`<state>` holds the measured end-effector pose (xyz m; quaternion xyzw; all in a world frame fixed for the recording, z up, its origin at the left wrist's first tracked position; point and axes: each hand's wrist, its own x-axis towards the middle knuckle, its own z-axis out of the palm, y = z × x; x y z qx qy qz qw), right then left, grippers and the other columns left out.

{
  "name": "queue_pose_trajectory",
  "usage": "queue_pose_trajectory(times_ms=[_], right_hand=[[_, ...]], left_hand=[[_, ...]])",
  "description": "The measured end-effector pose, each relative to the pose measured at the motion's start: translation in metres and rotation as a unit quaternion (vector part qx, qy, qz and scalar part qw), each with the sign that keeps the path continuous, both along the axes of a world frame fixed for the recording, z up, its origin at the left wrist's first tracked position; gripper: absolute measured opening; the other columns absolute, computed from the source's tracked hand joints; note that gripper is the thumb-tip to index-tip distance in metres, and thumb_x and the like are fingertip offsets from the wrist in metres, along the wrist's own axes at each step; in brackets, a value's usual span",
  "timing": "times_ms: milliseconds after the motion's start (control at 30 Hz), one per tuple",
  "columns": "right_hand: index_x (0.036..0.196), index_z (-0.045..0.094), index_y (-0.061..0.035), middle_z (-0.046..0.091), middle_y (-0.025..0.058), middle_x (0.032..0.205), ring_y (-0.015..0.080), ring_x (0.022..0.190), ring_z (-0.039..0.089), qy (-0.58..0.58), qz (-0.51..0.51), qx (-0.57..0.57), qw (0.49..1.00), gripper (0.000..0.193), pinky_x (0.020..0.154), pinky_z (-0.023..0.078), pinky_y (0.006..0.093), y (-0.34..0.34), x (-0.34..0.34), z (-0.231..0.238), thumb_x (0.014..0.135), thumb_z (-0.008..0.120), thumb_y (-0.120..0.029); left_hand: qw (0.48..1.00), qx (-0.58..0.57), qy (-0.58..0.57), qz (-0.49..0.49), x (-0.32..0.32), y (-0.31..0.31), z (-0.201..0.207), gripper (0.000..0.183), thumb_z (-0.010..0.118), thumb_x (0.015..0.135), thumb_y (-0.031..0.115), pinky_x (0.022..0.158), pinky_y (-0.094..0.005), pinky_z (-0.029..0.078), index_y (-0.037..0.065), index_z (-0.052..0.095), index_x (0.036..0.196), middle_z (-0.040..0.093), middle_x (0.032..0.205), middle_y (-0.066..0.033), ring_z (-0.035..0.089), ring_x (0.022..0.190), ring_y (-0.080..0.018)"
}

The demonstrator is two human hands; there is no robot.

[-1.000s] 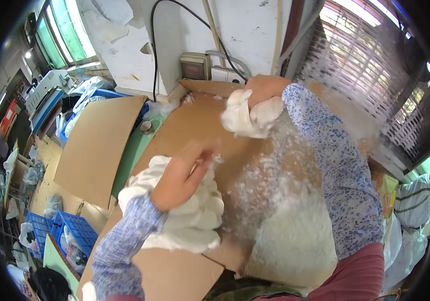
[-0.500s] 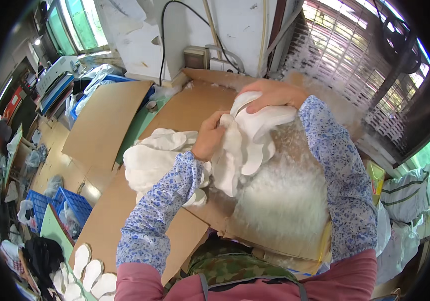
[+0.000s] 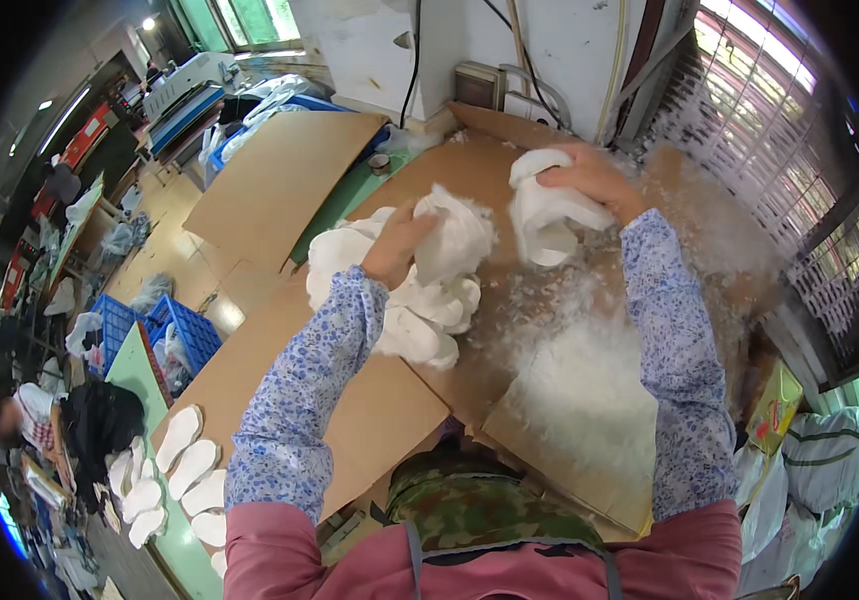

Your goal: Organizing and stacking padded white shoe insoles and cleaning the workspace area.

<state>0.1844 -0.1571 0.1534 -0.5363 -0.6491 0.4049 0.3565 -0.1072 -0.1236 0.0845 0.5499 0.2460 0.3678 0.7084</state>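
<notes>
White, sole-shaped insoles with fluffy faces are in both of my hands. My left hand (image 3: 399,247) is closed on one fluffy insole (image 3: 457,238), above a heap of white insoles (image 3: 421,335) on the cardboard. Over the cardboard to the right, my right hand (image 3: 591,180) grips a curled bunch of white insoles (image 3: 547,222); I cannot tell how many. A gap lies between the two hands. Below my right hand, a mound of loose white fluff (image 3: 589,385) covers part of the cardboard (image 3: 479,165).
Another cardboard sheet (image 3: 279,180) lies at the left, beside a small round container (image 3: 378,163). More insoles (image 3: 192,468) rest on a green board at lower left. A blue crate (image 3: 184,335) stands on the floor. A fluff-coated window grille (image 3: 739,130) rises at the right.
My hands have moved apart, separating the insoles they held together. The left one has gone left over the heap, while the right one keeps a bunch. The view has turned slightly left.
</notes>
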Motion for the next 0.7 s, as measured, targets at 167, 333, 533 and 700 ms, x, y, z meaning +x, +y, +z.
queue_pose_trajectory(times_ms=[167,333,533,700], right_hand=[[0.102,0.063,0.0008,0.066,0.0088,0.094,0.0158,0.081,0.061,0.029,-0.056,0.066,0.996,0.032,0.073,0.048,0.0279,0.004,-0.007,0.005,0.074,0.065,-0.015],[0.111,0.058,0.0029,0.064,0.0079,0.097,0.0138,0.083,0.06,0.106,-0.163,0.081,0.978,0.038,0.075,0.048,0.0269,0.031,0.005,-0.029,0.079,0.064,-0.017],[0.117,0.055,0.0024,0.059,0.0243,0.11,0.0351,0.105,0.057,-0.285,-0.332,0.216,0.873,0.055,0.089,0.045,0.0389,0.037,0.045,-0.12,0.074,0.069,-0.03],[0.117,0.053,0.0036,0.06,0.0155,0.111,0.0245,0.101,0.059,0.321,0.046,0.232,0.917,0.039,0.092,0.045,0.037,0.01,-0.04,0.046,0.089,0.054,-0.024]], left_hand=[[0.999,0.014,-0.006,0.036,-0.02,-0.007,0.015,0.03,0.054,0.087,0.011,0.081,-0.0319,0.05,0.0,0.046,0.114,0.058,0.101,-0.0081,0.059,0.09,-0.0157],[0.998,0.003,0.044,0.051,-0.02,-0.009,0.029,0.029,0.048,0.091,0.012,0.085,-0.0311,0.048,0.002,0.049,0.118,0.06,0.106,-0.0059,0.059,0.097,-0.0162],[0.993,-0.094,-0.015,0.062,0.034,0.004,0.026,0.018,0.047,0.091,0.014,0.074,-0.0319,0.051,0.003,0.055,0.103,0.06,0.092,-0.0053,0.061,0.083,-0.0161],[0.995,-0.002,0.072,0.066,0.039,0.028,0.03,0.02,0.046,0.091,0.009,0.071,-0.0286,0.05,0.0,0.056,0.106,0.062,0.09,-0.005,0.06,0.078,-0.0146]])
